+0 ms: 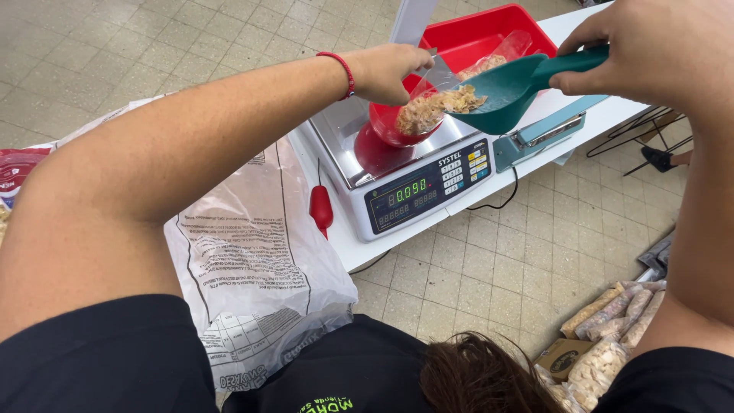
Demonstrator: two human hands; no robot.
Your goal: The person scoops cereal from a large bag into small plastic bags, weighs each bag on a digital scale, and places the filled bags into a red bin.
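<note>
Much is being hidden here: the right hand [657, 46] is running off the top edge, its fingers wrapping fully round the handle of the teal scoop [505, 88], so the handle end is covered and only a short green stretch is showing. The left hand [390, 73] is seen from the back; its fingertips are curling out of sight, pinching the mouth of a clear plastic bag [440, 76] and keeping it open, though how many fingers are gripping cannot be told. The bag is sitting inside a red bowl [386, 126] on the steel pan of the scale [405, 180], and the bowl's far rim is lying behind the hand and the bag. Pale flakes [436, 107] are piling in the bag and at the scoop's lip; the two heaps are merging and are hard to separate. The scoop's long axis is running from upper right down to lower left, its open mouth pointing at the bag and tilting downward, lip just at the bag's opening. Behind, a red bin [474, 34] is partly blocked by the scoop. A large printed sack [252, 268] is hanging off the white table [348, 245], and filled packets [612, 321] are lying on the floor, cut by the right forearm.
</note>
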